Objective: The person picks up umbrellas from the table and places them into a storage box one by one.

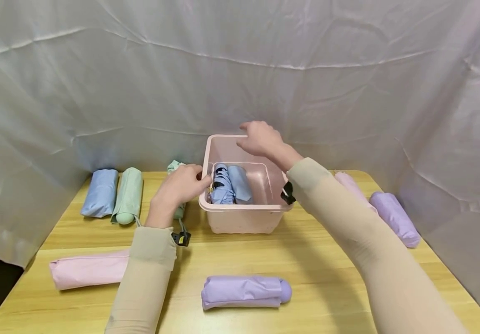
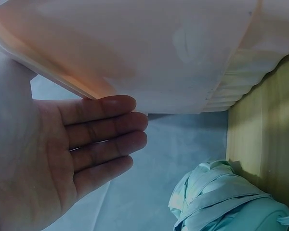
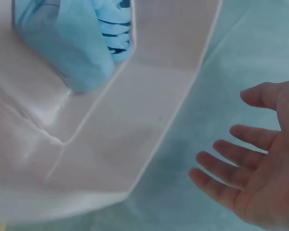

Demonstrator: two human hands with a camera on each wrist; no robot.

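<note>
While two blue folded umbrellas [image 1: 230, 184] already lie side by side in the pink plastic bin [image 1: 240, 218], the others sit out on the wooden table [image 1: 315, 278], so by my reading you are only partly through. Left outside are a lilac umbrella [image 1: 244, 292] nearest you, a pink one [image 1: 87, 269] to your left, a blue one [image 1: 100, 192] and a mint one [image 1: 128, 195] at the far left, another mint one [image 1: 176, 168] just beside the bin, and a pale pink [image 1: 350, 184] and a lilac one [image 1: 394, 218] on the right.

Your left hand [image 1: 181, 185] is at the bin's left rim; the left wrist view shows its fingers [image 2: 101, 130] straight and together under that rim, holding nothing (the head view alone would suggest a grip). Your right hand [image 1: 261, 138] hovers over the far rim, and the right wrist view shows it spread and empty, clear of the bin wall [image 3: 149, 110]. That view also shows the blue umbrellas from above, while the left wrist view shows the nearby mint umbrella's strap folds.
</note>
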